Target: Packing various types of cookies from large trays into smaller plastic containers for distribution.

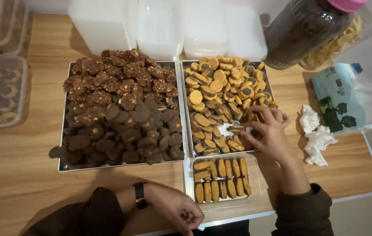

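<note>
Hiding cookies: right hand

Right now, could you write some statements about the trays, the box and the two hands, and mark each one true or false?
1. The right hand reaches into the tray of orange cookies. True.
2. The left tray holds pale cookies. False: its cookies are dark brown.
3. The clear box holds two rows of orange cookies standing on edge. True.
4. The left hand rests inside the dark tray. False: it is at the table edge, near the box.
5. A watch is on the right wrist. False: the left.
</note>
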